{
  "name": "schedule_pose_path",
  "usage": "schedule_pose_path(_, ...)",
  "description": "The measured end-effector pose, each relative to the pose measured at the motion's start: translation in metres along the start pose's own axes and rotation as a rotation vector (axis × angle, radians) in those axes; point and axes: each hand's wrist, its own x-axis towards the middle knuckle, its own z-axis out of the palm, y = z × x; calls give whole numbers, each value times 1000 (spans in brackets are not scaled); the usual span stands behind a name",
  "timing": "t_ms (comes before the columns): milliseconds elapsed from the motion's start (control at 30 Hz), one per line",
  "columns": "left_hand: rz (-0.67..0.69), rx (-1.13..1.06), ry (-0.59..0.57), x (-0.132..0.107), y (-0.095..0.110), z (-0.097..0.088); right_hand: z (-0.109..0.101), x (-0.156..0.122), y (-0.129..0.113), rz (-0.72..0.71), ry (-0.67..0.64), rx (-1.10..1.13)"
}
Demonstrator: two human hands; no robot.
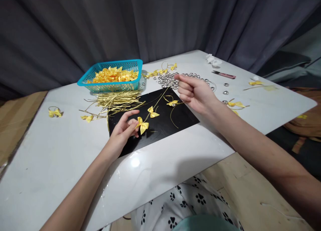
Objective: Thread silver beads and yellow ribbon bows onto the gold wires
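My left hand (126, 126) pinches a yellow ribbon bow (142, 125) between thumb and fingertips over the black mat (160, 137). From that bow a thin gold twist tie (161, 98) runs up and to the right toward my right hand (193, 90). Thumb and forefinger of the right hand are pressed together at its upper end, though the very tip is hard to make out. Beside the tie, close to the left hand, is a second yellow bow (153, 112). A looped tie with a bow and silver bead (172, 103) lies on the mat below the right hand.
A blue basket (86, 85) full of yellow bows stands at the back left, with gold ties (117, 100) heaped before it. Silver beads (167, 80) spread behind my right hand. Pink-handled snips (227, 75) and crumpled white tissue (213, 60) lie at the back right.
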Motion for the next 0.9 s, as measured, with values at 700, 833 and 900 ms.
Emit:
schedule_pose_path(700,-5,-14,32,-8,5,13,21,-19,58,167,-592,-588)
schedule_pose_path(833,-6,24,53,-7,5,13,19,-17,63,-9,-539,-646)
schedule_pose_path(900,-1,45,59,-6,5,12,17,-17,66,-89,-521,-680)
